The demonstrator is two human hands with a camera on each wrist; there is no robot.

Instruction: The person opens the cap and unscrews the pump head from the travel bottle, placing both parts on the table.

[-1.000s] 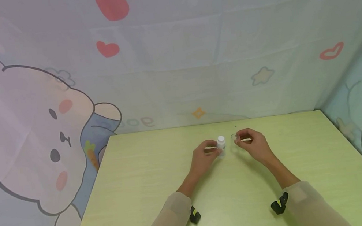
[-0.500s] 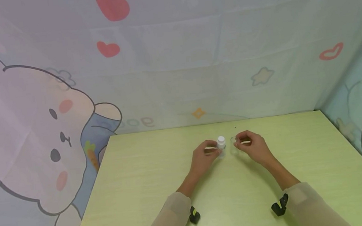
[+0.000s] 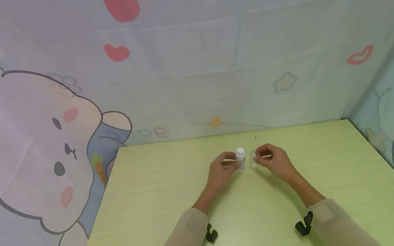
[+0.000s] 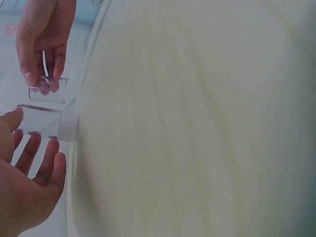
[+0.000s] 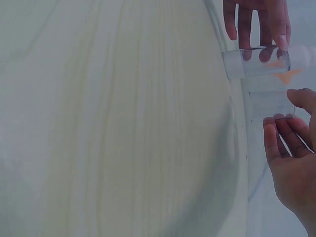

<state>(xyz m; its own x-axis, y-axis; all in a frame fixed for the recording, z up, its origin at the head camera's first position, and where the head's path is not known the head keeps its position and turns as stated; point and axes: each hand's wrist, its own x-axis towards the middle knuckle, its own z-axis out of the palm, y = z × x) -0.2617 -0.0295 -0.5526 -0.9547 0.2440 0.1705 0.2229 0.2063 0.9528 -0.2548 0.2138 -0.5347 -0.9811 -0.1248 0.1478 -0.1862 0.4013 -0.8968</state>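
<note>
My left hand [image 3: 221,170] holds a clear plastic cup [image 4: 42,120] between thumb and fingers. A white-capped bottle [image 3: 240,153] stands upright at this cup's top; whether it sits in or on the cup, I cannot tell. At the cup's lower end is a white cylindrical part [image 4: 69,127]. To the right, my right hand [image 3: 277,163] pinches a second clear cup [image 5: 270,105] between thumb and fingertips. A narrow gap separates the two cups. Whether the second cup touches the table is unclear.
Both hands work over the far part of a pale yellow-green table [image 3: 154,195]. Behind it hangs a printed cloth [image 3: 186,92] with hearts and a cartoon rabbit. A small dark speck [image 3: 255,137] lies near the table's back edge.
My right hand has come slightly nearer and left with its clear cup, narrowing the gap to the other one. My left hand stays in place around its cup.
</note>
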